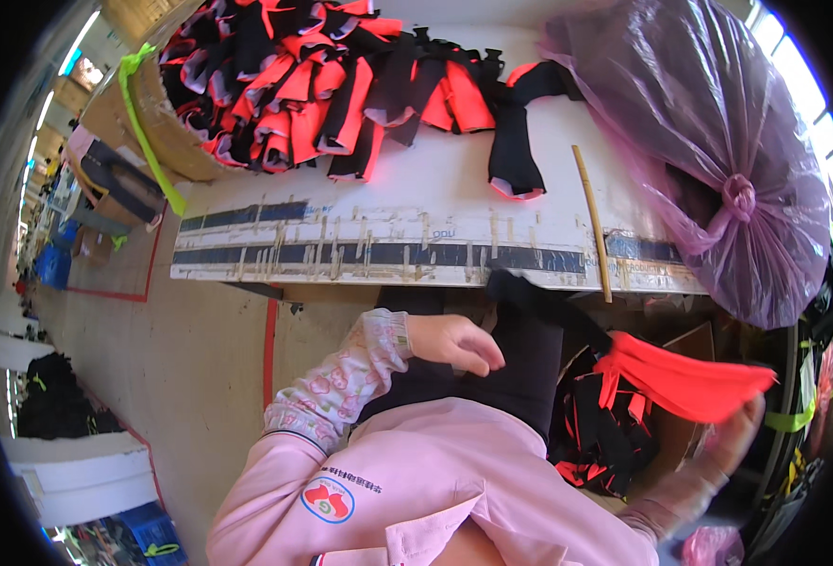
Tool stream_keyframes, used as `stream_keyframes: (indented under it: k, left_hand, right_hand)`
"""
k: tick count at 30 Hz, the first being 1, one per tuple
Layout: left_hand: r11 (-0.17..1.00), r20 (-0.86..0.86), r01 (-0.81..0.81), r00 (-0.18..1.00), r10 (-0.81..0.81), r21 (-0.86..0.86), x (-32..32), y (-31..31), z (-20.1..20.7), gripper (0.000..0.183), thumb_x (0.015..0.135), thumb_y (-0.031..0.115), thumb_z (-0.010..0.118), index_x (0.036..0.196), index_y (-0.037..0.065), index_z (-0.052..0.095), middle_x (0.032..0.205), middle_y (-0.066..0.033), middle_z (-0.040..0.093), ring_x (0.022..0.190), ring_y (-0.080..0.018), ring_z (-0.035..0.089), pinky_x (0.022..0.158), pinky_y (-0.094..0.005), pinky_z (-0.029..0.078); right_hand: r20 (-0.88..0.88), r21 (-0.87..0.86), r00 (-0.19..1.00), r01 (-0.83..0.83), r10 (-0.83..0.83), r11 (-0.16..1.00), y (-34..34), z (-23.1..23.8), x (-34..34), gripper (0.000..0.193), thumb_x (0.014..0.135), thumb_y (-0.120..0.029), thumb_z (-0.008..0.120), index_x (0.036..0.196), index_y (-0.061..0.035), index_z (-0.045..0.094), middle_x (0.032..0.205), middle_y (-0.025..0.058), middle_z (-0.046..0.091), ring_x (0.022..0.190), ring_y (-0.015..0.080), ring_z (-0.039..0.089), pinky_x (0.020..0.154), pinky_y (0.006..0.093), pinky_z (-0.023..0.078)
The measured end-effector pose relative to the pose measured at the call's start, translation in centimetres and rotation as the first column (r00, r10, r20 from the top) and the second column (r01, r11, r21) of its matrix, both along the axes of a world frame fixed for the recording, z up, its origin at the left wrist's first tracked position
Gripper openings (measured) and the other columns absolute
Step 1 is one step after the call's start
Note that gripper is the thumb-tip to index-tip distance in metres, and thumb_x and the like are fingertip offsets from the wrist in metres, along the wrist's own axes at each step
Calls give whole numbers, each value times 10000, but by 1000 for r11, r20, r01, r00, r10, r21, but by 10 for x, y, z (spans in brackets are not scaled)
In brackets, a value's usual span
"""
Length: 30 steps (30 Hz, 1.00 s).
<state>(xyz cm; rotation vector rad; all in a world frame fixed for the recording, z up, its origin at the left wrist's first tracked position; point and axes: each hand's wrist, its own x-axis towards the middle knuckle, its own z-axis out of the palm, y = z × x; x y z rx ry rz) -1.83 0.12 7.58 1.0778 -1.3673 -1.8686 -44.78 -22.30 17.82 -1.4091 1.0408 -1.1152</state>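
My left hand is in front of my lap, below the table edge. Its fingers are loosely bent with the thumb side apart, and nothing shows in them. Out to the right, my right hand is smeared by motion and grips the bright red end of a red-and-black fabric piece. That piece stretches through the air from my hand towards the table's front edge, its black strap-like part trailing left over my thigh. Beneath it, a box on the floor holds several similar red-and-black pieces.
A large heap of red-and-black fabric pieces covers the white table's back left. One black piece lies apart from it. A wooden stick crosses the front edge. A knotted purple plastic bag bulges over the right side.
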Motion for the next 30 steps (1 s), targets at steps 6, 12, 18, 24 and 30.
stream_keyframes:
  k: [6, 12, 18, 24, 30]
  left_hand:
    - [557, 130, -821, 543, 830, -124, 60, -74, -50, 389, 840, 234, 594, 1136, 9, 479, 908, -92, 587, 658, -126, 584, 575, -257, 492]
    - [423, 417, -849, 276, 866, -317, 105, -171, -67, 361, 782, 282, 633, 993, 4, 539, 789, -91, 593, 494, -154, 582, 423, -279, 458]
    - [343, 268, -902, 274, 924, -260, 83, -153, -58, 170, 769, 118, 518, 869, -11, 568, 669, -76, 603, 452, -175, 600, 412, -295, 477]
    - [277, 63, -958, 272, 960, -78, 15, -39, -66, 199, 780, 51, 496, 959, -19, 547, 764, -71, 625, 482, -126, 574, 450, -242, 474]
    - [326, 96, -945, 328, 940, 35, -16, 22, -73, 197, 808, 85, 521, 979, -5, 556, 829, -93, 637, 525, -129, 577, 497, -231, 481]
  right_hand:
    - [-491, 129, 825, -248, 279, 960, -13, 76, -94, 280, 762, -18, 561, 1041, -4, 580, 934, 40, 584, 825, 117, 535, 764, 232, 427]
    - [-599, 172, 681, -405, 422, 898, -21, -22, 40, 341, 789, -7, 580, 1127, -3, 540, 880, 14, 574, 812, 83, 527, 743, 220, 437]
    - [-316, 86, 729, -615, 607, 784, -7, -98, 199, 571, 775, -37, 636, 1290, -84, 393, 1028, 69, 535, 816, 107, 536, 712, 237, 457]
    - [-244, -96, 686, -720, 685, 687, 47, -127, 300, 552, 761, -55, 637, 1262, -90, 409, 1069, 162, 495, 770, 230, 574, 675, 294, 479]
    - [-466, -59, 531, -817, 708, 573, 83, -139, 309, 429, 741, -13, 553, 1159, -86, 494, 988, 190, 503, 809, 355, 558, 706, 380, 473]
